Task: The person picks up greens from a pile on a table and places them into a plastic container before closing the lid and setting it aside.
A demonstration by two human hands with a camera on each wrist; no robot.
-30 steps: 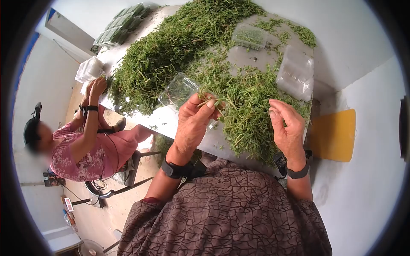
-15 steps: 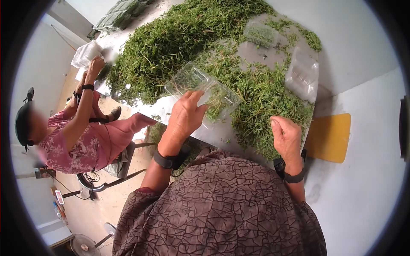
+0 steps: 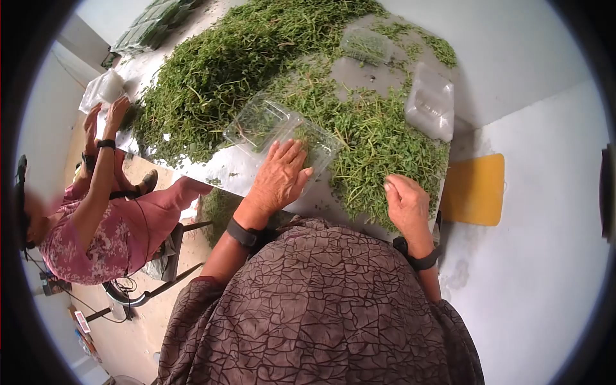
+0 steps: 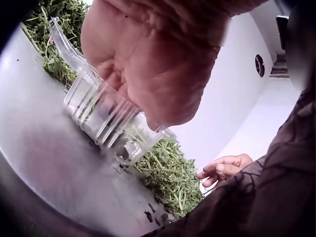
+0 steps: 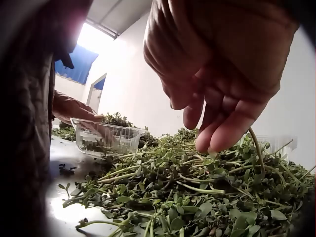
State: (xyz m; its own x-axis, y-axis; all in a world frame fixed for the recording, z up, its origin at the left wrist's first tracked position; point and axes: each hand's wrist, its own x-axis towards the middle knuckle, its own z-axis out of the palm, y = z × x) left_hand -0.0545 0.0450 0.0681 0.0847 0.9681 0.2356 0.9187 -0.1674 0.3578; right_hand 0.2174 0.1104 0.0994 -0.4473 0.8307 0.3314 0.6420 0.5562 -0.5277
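Note:
My left hand (image 3: 278, 176) reaches into the near half of an opened clear plastic clamshell box (image 3: 328, 153), its fingers extended over the greens inside. The hinged lid (image 3: 242, 125) lies folded back on the far left side. In the left wrist view, the ribbed wall of the box (image 4: 101, 111) stands in front of the fingertips. My right hand (image 3: 409, 202) hangs over the near edge of a heap of leafy green stems (image 3: 378, 147). Seen from the right wrist, its fingers (image 5: 217, 133) are loosely curled just above the stems, with one stem rising beside them.
A larger heap of greens (image 3: 212, 83) covers the table's left side. Farther back are a box with greens (image 3: 367, 46) and stacked clear boxes (image 3: 431, 106). Another person (image 3: 96, 237) sits at left by white containers (image 3: 102, 90). A yellow board (image 3: 475, 189) is at right.
My left hand went from pinching a few stems above the box to reaching into it with fingers extended. My right hand stays over the heap, slightly lower.

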